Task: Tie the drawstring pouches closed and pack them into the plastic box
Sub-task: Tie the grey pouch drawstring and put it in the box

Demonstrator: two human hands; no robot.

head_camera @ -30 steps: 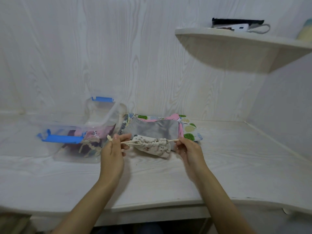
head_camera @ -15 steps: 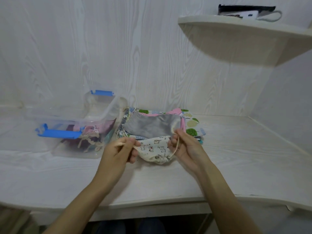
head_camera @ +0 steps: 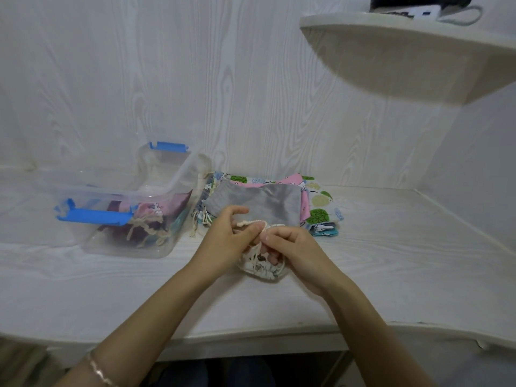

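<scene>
Both hands meet over the small printed pouch [head_camera: 261, 268], which rests on the bench [head_camera: 391, 261] just in front of the stack of untied pouches [head_camera: 268, 203]. The left hand [head_camera: 226, 241] has its grip pinched on the cream drawstring [head_camera: 247, 223], and the right hand [head_camera: 293, 247] pinches the cord beside it, fingertips nearly touching. The knot looks unfinished, I'd say. If either pinch slackens, the cord could slide back and the gathered mouth reopen. Pulling unevenly might make a lopsided knot that loosens later. The plastic box [head_camera: 156, 191], already holding tied pouches, stands well to the left with its lid off, so the carry over seems simple.
</scene>
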